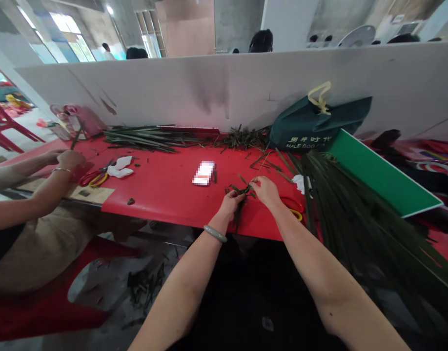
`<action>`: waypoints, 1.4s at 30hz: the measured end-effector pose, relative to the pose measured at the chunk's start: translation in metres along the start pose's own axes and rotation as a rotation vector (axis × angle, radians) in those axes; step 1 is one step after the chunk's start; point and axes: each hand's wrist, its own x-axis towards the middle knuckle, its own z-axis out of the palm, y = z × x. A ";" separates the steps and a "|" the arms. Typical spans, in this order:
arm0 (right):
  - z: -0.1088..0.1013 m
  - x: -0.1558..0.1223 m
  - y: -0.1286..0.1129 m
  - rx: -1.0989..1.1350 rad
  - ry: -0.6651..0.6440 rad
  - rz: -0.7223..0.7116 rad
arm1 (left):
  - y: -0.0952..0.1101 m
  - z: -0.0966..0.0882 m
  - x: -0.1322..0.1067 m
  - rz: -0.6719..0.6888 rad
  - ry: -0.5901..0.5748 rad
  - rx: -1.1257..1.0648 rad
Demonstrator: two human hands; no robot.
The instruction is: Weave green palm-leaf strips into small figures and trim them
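Both my hands meet over the front edge of the red-covered table (165,190), at a small piece of woven green leaf strips (242,191). My left hand (230,204) pinches the piece from the left, and a loose strip hangs down below it. On the other side my right hand (264,190) has its thumb and fingers closed on a strip end. The exact weave is too small to make out. Partly behind my right forearm lie scissors with red and yellow handles (296,213). A lit phone (204,173) rests on the table beyond my left hand.
Long green leaves (341,209) spread over the right side, beside a green board (385,175) and a dark green bag (319,122). Leaf strips (147,138) and cut scraps (246,137) line the white partition (154,92). At left, a co-worker's hands (68,160) hold a strip near scissors (95,178).
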 end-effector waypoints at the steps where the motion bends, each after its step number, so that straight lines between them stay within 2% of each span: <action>1: 0.000 0.000 0.000 0.000 -0.001 0.002 | 0.001 0.001 -0.001 0.001 0.006 -0.005; 12: -0.002 -0.001 -0.003 0.070 0.013 0.001 | 0.003 0.006 -0.003 -0.004 0.069 -0.028; 19: -0.014 -0.005 -0.013 0.229 0.123 -0.022 | 0.003 0.006 -0.003 0.009 0.079 -0.030; 27: -0.023 -0.021 -0.028 0.097 0.213 -0.214 | 0.001 0.005 -0.002 0.023 0.093 -0.032; 34: -0.024 -0.022 -0.022 0.054 0.234 -0.223 | 0.001 0.004 -0.001 0.025 0.082 -0.041; 42: -0.019 -0.031 -0.031 0.012 0.258 -0.304 | -0.003 0.004 0.002 0.091 0.049 -0.055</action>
